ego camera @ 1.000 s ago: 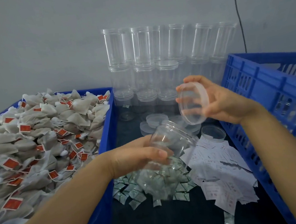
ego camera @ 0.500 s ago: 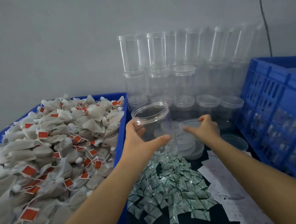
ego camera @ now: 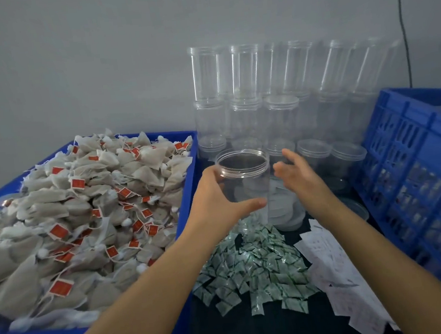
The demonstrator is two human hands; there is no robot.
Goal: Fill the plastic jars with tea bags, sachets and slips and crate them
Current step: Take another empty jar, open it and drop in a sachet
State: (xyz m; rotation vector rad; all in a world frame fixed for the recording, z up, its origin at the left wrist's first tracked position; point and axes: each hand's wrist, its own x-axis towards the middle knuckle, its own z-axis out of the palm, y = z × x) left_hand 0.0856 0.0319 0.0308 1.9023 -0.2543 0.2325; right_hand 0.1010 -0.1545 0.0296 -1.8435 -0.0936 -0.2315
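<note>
One open jar [ego camera: 244, 180] now standing upright, lid removed since a second ago | left hand [ego camera: 218, 199] curling round its wall | right hand [ego camera: 297, 175] spread, lid released, withdrawing beside jar | sachets [ego camera: 252, 269] just in front | tea bags [ego camera: 78, 222] left | ready for filling.

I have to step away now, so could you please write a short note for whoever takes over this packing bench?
Left hand holds an open, empty jar upright above the green sachets.
Right hand is open beside the jar, holding nothing.
Tea bags fill the blue tray on the left; paper slips lie right of the sachets; loose lids sit behind them; the blue crate stands on the right.
Done: lid off this jar.
Left: fill it, close it, crate it, then the stacked jars.
</note>
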